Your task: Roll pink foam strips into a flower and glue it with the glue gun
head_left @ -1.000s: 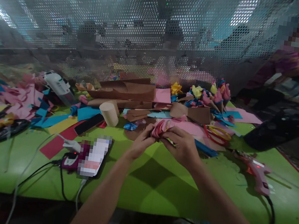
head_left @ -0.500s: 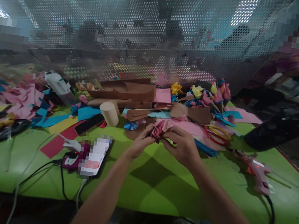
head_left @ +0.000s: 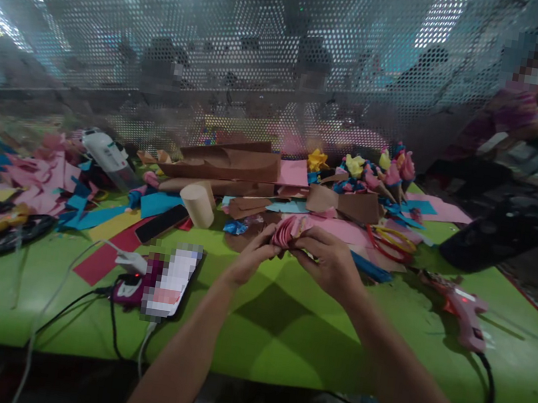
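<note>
A layered pink roll of paper or foam sheet point(head_left: 287, 231), shaped like a flower, is held up between my two hands over the green table point(head_left: 271, 357). My left hand point(head_left: 257, 253) grips its left side, fingers closed. From the right, my right hand point(head_left: 324, 257) pinches the roll's edge with curled fingers. Just behind it lie pink sheets point(head_left: 340, 230) and a crinkled blue wrapper point(head_left: 235, 226). Red-handled scissors point(head_left: 388, 246) rest to the right of my right hand. The roll's underside and some fingertips are hidden.
A pink glue gun point(head_left: 468, 319) with a cord lies at right, near a dark bottle point(head_left: 476, 232). At left are a phone point(head_left: 172, 281), a power adapter point(head_left: 129, 290), cables and a beige cylinder point(head_left: 197, 206). Finished-looking paper flowers point(head_left: 355, 166) and brown sheets point(head_left: 234, 166) line the back.
Both hands and the pink roll stay almost in place. The view has shifted very slightly, and a person at the far right has moved a little.
</note>
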`<state>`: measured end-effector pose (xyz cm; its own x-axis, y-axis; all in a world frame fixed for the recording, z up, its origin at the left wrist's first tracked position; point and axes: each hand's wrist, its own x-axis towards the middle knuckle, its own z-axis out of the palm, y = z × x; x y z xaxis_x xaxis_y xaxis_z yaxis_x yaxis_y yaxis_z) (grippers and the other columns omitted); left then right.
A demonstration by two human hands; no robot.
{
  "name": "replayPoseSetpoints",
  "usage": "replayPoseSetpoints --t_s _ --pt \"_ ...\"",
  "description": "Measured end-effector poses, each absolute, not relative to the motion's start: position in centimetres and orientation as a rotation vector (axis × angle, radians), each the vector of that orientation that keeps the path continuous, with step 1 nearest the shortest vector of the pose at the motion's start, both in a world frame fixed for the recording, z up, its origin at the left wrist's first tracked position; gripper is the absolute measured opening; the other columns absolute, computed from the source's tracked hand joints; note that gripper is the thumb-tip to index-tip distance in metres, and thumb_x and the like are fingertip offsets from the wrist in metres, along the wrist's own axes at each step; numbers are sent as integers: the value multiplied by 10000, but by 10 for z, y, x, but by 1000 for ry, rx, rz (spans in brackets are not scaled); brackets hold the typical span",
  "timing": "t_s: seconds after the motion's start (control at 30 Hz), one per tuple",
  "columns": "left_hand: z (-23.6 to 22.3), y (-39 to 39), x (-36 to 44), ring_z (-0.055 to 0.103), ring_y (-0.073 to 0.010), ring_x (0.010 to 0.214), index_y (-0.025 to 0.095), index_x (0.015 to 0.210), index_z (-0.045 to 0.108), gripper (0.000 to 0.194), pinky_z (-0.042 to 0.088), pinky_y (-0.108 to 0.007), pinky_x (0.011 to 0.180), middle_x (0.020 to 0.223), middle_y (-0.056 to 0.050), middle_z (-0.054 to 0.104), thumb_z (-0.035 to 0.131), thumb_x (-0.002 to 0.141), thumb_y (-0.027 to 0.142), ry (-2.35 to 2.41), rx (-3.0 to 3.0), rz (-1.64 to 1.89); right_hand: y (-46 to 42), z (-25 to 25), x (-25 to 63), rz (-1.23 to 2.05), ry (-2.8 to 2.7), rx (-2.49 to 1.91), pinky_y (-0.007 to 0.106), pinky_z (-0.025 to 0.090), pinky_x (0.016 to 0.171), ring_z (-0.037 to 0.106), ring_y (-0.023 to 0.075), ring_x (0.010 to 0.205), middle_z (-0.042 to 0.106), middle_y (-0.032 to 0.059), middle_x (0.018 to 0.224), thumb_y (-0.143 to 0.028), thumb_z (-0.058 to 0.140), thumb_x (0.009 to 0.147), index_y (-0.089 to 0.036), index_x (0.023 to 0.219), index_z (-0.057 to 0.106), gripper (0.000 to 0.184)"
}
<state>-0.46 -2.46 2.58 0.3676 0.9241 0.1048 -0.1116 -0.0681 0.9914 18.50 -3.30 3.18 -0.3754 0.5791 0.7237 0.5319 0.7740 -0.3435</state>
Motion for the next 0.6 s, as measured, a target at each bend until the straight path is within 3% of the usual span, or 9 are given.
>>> replayPoseSetpoints --t_s 0.23,0.6 --pt "29 -26 -1 518 -185 933 215 1091 697 406 419 -276 804 1018 -32 651 736 701 322 835 1339 1076 -34 33 184 88 -2048 -829 308 551 740 688 195 820 719 74 914 -185 625 894 -214 875 722 103" --pt "20 -22 -5 506 -178 851 199 1221 654 504 413 -287 772 856 -27 626 655 736 338 812 1395 1045 -34 30 182 -22 -2063 -853 293 527 709 666 186 799 701 68 899 -185 598 899 -224 876 712 122"
